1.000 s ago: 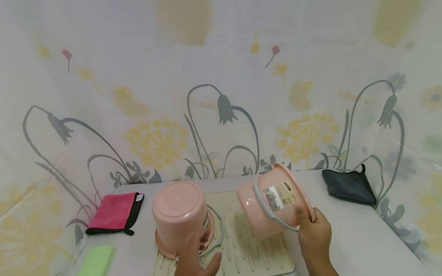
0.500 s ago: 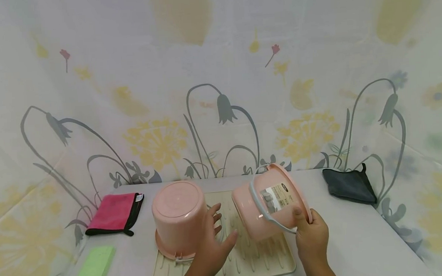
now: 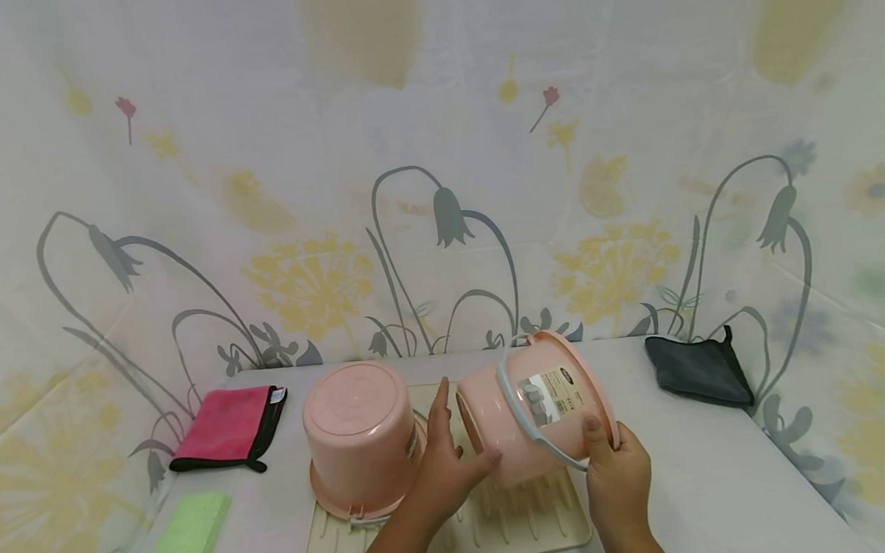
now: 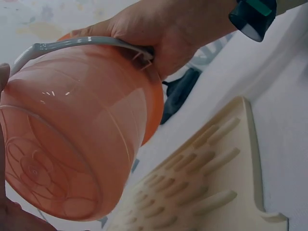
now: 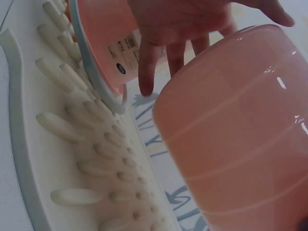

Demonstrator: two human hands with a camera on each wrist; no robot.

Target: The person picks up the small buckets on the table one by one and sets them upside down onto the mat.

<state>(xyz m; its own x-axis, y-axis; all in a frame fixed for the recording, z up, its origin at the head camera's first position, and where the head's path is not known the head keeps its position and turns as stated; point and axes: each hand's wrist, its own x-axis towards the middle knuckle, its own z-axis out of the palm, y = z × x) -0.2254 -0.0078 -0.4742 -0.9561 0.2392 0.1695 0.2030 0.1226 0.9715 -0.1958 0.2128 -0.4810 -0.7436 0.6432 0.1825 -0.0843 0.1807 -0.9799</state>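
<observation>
My right hand grips the rim of a pink bucket and holds it tilted above the mat, its base facing left. Its grey handle hangs across the side beside a paper label. My left hand is at the base of this bucket with fingers spread and thumb out; the thumb appears to touch the lower edge. A second pink bucket stands upside down to the left, on the cream ridged draining mat. In the left wrist view the base of the tilted bucket shows close up.
A folded pink cloth with black edging lies at the back left, a green sponge-like block in front of it. At the back right is a dark cloth. A flower-printed curtain hangs behind the white table.
My left hand has moved right from the upside-down bucket to the base of the tilted one. My right hand has brought the tilted bucket slightly left.
</observation>
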